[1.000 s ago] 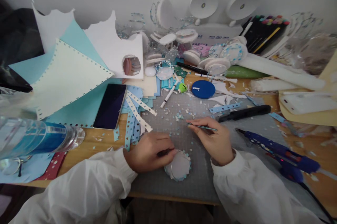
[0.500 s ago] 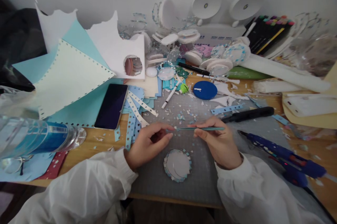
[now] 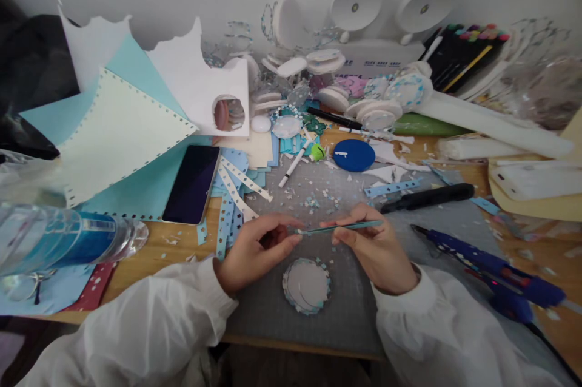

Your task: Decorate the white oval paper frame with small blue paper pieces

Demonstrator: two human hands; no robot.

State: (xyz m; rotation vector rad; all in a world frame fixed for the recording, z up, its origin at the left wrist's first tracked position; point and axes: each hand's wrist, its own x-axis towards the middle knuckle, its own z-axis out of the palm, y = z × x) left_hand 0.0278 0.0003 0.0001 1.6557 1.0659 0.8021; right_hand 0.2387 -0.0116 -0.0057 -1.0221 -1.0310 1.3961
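Note:
My right hand (image 3: 379,250) is closed on slim teal tweezers (image 3: 359,225), their tips pointing left. Those tips reach the fingertips of my left hand (image 3: 261,249), where a tiny pale paper piece (image 3: 299,231) shows. My left thumb and forefinger are pinched at that piece; the other fingers curl behind. Just below both hands lies a round white disc (image 3: 308,285), its rim ringed with small blue and white paper bits, flat on the grey cutting mat (image 3: 350,320).
A phone (image 3: 191,184) and punched paper strips (image 3: 234,193) lie left, beside a water bottle (image 3: 68,238). Rightward are a blue glue gun (image 3: 495,265) and a black pen-like tool (image 3: 427,198). A blue oval lid (image 3: 353,155) and paper scraps (image 3: 313,200) lie ahead.
The tweezers have tilted, their tips moving slightly left and down to my left fingertips. My left thumb and forefinger have drawn closer around the tiny piece.

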